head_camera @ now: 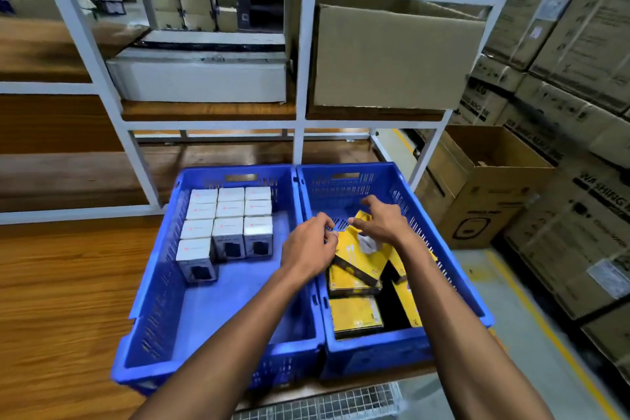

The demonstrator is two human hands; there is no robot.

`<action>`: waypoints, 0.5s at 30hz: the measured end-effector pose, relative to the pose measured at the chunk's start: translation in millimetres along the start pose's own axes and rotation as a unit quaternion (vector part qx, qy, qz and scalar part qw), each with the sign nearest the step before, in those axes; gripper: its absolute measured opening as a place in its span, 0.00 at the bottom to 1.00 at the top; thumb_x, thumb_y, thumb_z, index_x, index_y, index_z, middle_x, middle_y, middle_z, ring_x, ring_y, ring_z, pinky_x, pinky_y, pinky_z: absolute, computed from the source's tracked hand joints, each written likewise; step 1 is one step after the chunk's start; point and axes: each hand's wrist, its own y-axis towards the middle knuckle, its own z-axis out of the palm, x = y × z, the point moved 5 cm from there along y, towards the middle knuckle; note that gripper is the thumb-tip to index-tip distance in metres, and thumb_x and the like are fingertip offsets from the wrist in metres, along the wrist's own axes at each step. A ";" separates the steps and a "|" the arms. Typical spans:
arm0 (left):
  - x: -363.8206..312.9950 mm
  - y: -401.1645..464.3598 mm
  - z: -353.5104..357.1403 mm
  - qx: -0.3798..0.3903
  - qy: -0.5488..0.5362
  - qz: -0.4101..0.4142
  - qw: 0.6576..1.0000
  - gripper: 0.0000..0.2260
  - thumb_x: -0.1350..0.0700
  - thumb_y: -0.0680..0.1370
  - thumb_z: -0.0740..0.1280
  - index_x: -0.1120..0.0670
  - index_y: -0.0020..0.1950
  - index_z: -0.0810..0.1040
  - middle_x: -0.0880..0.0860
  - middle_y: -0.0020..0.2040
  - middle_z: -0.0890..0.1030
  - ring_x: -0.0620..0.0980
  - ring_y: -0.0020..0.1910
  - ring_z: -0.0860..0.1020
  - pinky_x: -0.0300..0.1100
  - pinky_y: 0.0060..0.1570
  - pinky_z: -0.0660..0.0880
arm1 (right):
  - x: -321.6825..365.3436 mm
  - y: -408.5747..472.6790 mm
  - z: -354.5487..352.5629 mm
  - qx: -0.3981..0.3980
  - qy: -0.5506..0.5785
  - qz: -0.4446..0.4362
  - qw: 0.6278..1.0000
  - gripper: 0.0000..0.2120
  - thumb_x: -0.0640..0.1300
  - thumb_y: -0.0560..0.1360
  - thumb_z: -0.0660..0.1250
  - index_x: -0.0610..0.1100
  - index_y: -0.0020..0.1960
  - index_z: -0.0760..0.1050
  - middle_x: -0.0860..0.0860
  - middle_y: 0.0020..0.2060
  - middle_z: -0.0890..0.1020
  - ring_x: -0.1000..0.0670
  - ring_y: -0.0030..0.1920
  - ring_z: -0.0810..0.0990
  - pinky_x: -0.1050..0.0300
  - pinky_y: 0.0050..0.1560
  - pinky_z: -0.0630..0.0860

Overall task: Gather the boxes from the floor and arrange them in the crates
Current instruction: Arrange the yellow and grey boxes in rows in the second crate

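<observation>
Both hands over the right crate (446, 269), close together above the yellow boxes. Left hand (308, 245) with fingers curled, fingertips at the left edge of the top yellow box (351, 249), seemingly pinching that edge; contact partly hidden by the knuckles. Right hand (381, 222) arched over the same box, fingers bent and spread, thumb down toward the box's upper end; whether gripping or only touching, cannot tell.

Top yellow box tilted, long axis running diagonally from far-right down to near-left, far end raised against the crate's back area, lying across the boxes below. Beneath it, a yellow stack (351, 283) lying flat, and nearer the front another flat box (356, 315), broad yellow face up. More yellow boxes leaning along the right wall, partly hidden by the right forearm.

Left crate (153, 314) touching the right crate side by side, both on a wooden surface (61, 283). White boxes (228, 222) upright in neat rows at the far-left part of the left crate, short faces with dark pictures toward the camera.

Behind, a white rack (303, 61) holding a large carton (392, 58). Stacked cartons (572, 78) at right.
</observation>
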 end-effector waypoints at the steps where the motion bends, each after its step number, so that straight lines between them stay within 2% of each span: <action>1: -4.2 1.8 5.4 0.001 0.008 -0.002 1.000 0.06 0.46 0.81 0.63 0.44 0.55 0.75 0.47 0.51 0.84 0.54 0.50 0.80 0.52 0.46 0.79 | -5.6 3.3 -0.4 0.023 -0.016 0.001 1.000 0.34 0.67 0.76 0.68 0.51 0.75 0.67 0.43 0.69 0.78 0.37 0.72 0.69 0.39 0.69 0.70; 4: -14.3 5.2 18.3 0.000 0.033 -0.011 0.999 0.05 0.46 0.82 0.62 0.44 0.55 0.75 0.46 0.52 0.83 0.53 0.50 0.80 0.50 0.44 0.78 | -18.7 13.8 0.1 0.079 -0.044 -0.016 0.996 0.34 0.68 0.75 0.68 0.53 0.75 0.67 0.45 0.71 0.76 0.39 0.73 0.71 0.37 0.71 0.68; 9: -22.2 9.8 27.7 -0.017 0.050 -0.051 0.997 0.04 0.45 0.82 0.62 0.43 0.54 0.74 0.43 0.51 0.82 0.50 0.49 0.79 0.51 0.42 0.80 | -27.1 33.3 -0.9 0.101 -0.028 -0.067 0.992 0.33 0.69 0.73 0.70 0.53 0.72 0.71 0.49 0.69 0.79 0.43 0.68 0.76 0.39 0.69 0.71; 13: -24.6 9.6 31.3 -0.045 0.037 -0.085 0.995 0.05 0.44 0.82 0.62 0.42 0.50 0.75 0.42 0.46 0.81 0.47 0.44 0.79 0.53 0.41 0.81 | -35.9 49.9 -4.2 0.116 0.053 -0.097 0.987 0.33 0.65 0.73 0.74 0.49 0.71 0.75 0.49 0.66 0.80 0.46 0.65 0.79 0.51 0.61 0.75; 15: -22.9 9.8 29.7 -0.065 0.015 -0.105 0.992 0.06 0.44 0.82 0.63 0.43 0.50 0.77 0.42 0.45 0.82 0.44 0.43 0.79 0.51 0.42 0.80 | -38.6 58.1 -6.8 0.125 0.139 -0.101 0.977 0.28 0.62 0.73 0.75 0.49 0.67 0.78 0.50 0.63 0.82 0.48 0.60 0.81 0.50 0.60 0.78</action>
